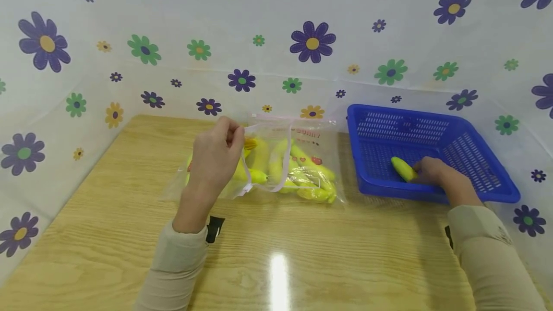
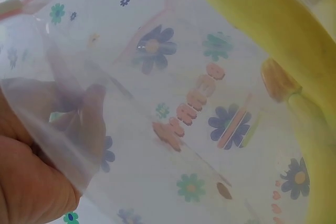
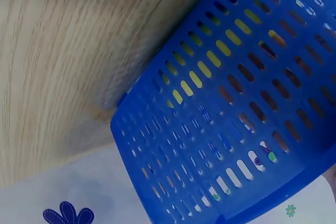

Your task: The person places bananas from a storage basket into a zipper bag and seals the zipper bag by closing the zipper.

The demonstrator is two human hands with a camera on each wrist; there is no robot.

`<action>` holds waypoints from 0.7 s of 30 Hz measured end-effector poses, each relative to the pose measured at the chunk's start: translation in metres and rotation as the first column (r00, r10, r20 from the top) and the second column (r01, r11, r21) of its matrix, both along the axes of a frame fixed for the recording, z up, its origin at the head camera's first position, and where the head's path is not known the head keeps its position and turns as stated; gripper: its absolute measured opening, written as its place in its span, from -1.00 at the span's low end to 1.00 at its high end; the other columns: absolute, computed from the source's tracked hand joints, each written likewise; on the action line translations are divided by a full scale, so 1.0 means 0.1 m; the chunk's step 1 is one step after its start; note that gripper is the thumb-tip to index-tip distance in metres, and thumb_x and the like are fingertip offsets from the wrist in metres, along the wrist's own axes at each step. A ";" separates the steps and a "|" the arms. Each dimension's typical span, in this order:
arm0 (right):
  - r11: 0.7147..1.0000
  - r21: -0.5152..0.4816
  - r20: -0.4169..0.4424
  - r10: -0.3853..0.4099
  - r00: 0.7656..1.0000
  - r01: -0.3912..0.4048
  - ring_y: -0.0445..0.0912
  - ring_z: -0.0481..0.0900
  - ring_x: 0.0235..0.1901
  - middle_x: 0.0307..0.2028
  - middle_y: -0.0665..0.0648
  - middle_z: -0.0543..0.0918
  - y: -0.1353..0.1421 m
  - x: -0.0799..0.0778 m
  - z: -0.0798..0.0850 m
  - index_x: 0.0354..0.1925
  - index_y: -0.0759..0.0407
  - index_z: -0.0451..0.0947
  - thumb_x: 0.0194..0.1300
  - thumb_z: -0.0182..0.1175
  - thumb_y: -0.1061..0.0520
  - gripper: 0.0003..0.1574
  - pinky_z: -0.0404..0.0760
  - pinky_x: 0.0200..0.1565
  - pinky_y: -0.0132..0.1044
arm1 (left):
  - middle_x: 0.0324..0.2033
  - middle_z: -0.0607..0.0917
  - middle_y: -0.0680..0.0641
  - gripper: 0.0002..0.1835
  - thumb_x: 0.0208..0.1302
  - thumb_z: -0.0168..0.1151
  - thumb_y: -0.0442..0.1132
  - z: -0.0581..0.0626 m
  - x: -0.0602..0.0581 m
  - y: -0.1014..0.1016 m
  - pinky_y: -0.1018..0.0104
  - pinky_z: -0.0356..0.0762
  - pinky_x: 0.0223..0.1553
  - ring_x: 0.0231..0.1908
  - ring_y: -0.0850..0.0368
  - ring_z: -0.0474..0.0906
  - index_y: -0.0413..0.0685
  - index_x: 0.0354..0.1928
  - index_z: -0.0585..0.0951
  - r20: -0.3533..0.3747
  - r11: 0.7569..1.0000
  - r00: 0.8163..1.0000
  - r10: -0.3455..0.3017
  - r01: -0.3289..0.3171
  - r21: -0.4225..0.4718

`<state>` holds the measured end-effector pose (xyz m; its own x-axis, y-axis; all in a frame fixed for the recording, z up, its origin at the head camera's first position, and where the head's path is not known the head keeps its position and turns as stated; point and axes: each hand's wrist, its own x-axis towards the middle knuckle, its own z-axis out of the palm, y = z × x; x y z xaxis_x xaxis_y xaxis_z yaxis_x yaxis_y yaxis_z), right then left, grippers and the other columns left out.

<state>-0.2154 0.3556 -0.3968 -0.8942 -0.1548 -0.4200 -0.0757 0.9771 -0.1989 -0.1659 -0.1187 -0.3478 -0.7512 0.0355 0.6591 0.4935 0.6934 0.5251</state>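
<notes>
My left hand (image 1: 216, 155) pinches the edge of a clear zip bag (image 1: 229, 191), whose mouth gapes to the right with its white slider at the front. Yellow bananas (image 1: 257, 175) show inside it. In the left wrist view the fingertips show through the filmy plastic, with a large banana (image 2: 278, 19) at the right. My right hand (image 1: 432, 171) reaches into a blue slotted basket (image 1: 380, 187) and grips one end of a banana (image 1: 402, 169). Through the basket's slots in the right wrist view, yellow shows; the fingers are mostly hidden by the basket wall.
Against the first bag's mouth lies another clear bag (image 1: 319, 131) with red print, holding several bananas (image 1: 317, 176). Black tape (image 1: 214, 229) marks the wooden table (image 1: 328, 258) near my left sleeve. A flower-printed white sheet (image 1: 268, 13) stands around the back and sides.
</notes>
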 end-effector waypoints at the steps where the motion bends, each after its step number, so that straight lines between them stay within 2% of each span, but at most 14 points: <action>1: 1.000 -0.014 -0.022 -0.012 1.000 0.012 0.18 0.54 -0.27 -0.29 0.35 0.62 -0.01 -0.01 -0.01 -0.07 0.59 0.52 0.27 0.26 0.11 -0.48 0.56 -0.16 0.05 | -0.62 0.59 -0.12 -0.87 0.38 0.14 -0.38 0.00 0.00 0.00 0.40 0.31 -0.63 -0.68 0.09 0.39 -0.31 -0.35 0.55 -0.001 1.000 1.000 0.002 -0.002 -0.001; 3: 0.997 -0.057 -0.064 -0.050 0.997 0.047 0.08 0.47 -0.36 -0.38 0.25 0.56 -0.03 -0.02 -0.01 -0.11 0.60 0.47 0.31 0.24 0.02 -0.42 0.52 -0.27 -0.05 | -0.62 0.59 -0.12 -0.87 0.38 0.15 -0.38 -0.01 0.00 -0.01 0.41 0.30 -0.63 -0.68 0.09 0.38 -0.31 -0.35 0.56 -0.002 1.000 1.000 0.003 -0.003 -0.001; 7: 0.975 -0.177 -0.132 -0.157 0.979 0.133 0.07 0.46 -0.39 -0.36 0.30 0.47 -0.13 -0.04 0.01 0.00 0.60 0.24 0.44 0.09 -0.13 -0.25 0.49 -0.35 -0.15 | -0.62 0.59 -0.12 -0.87 0.38 0.15 -0.38 -0.01 0.00 -0.02 0.41 0.29 -0.63 -0.68 0.10 0.38 -0.31 -0.34 0.56 0.005 1.000 1.000 0.002 -0.002 0.000; 10: 0.942 -0.278 -0.171 -0.242 0.955 0.189 0.14 0.50 -0.32 -0.24 0.42 0.44 -0.23 -0.05 0.05 0.17 0.62 0.04 0.48 -0.04 -0.28 -0.05 0.53 -0.32 -0.13 | -0.61 0.59 -0.12 -0.87 0.38 0.15 -0.38 -0.01 0.00 -0.02 0.42 0.29 -0.63 -0.68 0.10 0.38 -0.31 -0.34 0.56 0.011 1.000 1.000 0.001 -0.001 0.002; 12: 0.910 -0.360 -0.201 -0.293 0.935 0.208 0.23 0.54 -0.21 -0.12 0.51 0.43 -0.31 -0.05 0.08 0.28 0.61 -0.08 0.47 -0.11 -0.36 0.07 0.58 -0.24 -0.05 | -0.61 0.59 -0.12 -0.87 0.38 0.15 -0.38 -0.01 0.00 -0.02 0.44 0.29 -0.63 -0.68 0.10 0.38 -0.32 -0.33 0.56 0.014 1.000 1.000 -0.002 0.002 0.002; 14: 0.864 -0.461 -0.238 -0.340 0.910 0.202 0.31 0.54 -0.09 0.00 0.58 0.40 -0.39 -0.04 0.11 0.35 0.56 -0.14 0.46 -0.14 -0.39 0.11 0.59 -0.15 0.04 | -0.61 0.59 -0.12 -0.87 0.38 0.15 -0.38 -0.01 0.00 -0.02 0.45 0.29 -0.64 -0.68 0.11 0.38 -0.32 -0.33 0.56 0.016 1.000 1.000 -0.005 0.005 0.003; 16: 0.807 -0.565 -0.280 -0.381 0.881 0.170 0.27 0.59 -0.10 0.02 0.58 0.42 -0.47 -0.03 0.14 0.38 0.48 -0.15 0.48 -0.17 -0.37 0.05 0.62 -0.18 -0.01 | -0.61 0.58 -0.12 -0.87 0.38 0.15 -0.38 -0.01 0.00 -0.02 0.46 0.28 -0.64 -0.68 0.11 0.37 -0.31 -0.33 0.56 0.021 1.000 1.000 -0.005 0.005 0.002; 19: 0.718 -0.688 -0.326 -0.440 0.837 0.109 0.13 0.66 -0.36 -0.16 0.46 0.48 -0.61 0.01 0.20 0.39 0.39 -0.10 0.53 -0.28 -0.32 -0.09 0.67 -0.35 -0.12 | -0.61 0.58 -0.11 -0.87 0.38 0.15 -0.37 -0.01 0.00 -0.01 0.46 0.27 -0.64 -0.68 0.11 0.37 -0.30 -0.33 0.56 0.023 1.000 1.000 -0.002 0.002 0.002; 21: 0.650 -0.752 -0.303 -0.487 0.819 0.109 -0.02 0.59 -0.57 -0.32 0.29 0.48 -0.72 0.06 0.26 0.35 0.33 -0.01 0.56 -0.35 -0.29 -0.21 0.63 -0.50 -0.21 | -0.61 0.59 -0.11 -0.87 0.38 0.15 -0.37 -0.01 0.00 -0.01 0.47 0.27 -0.64 -0.68 0.11 0.37 -0.30 -0.33 0.56 0.025 1.000 1.000 0.001 -0.001 0.002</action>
<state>-0.2092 0.2835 -0.3710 -0.9859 0.0902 0.1412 -0.0678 0.5557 -0.8286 -0.1663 -0.1198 -0.3485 -0.7673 0.0333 0.6404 0.4796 0.6927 0.5387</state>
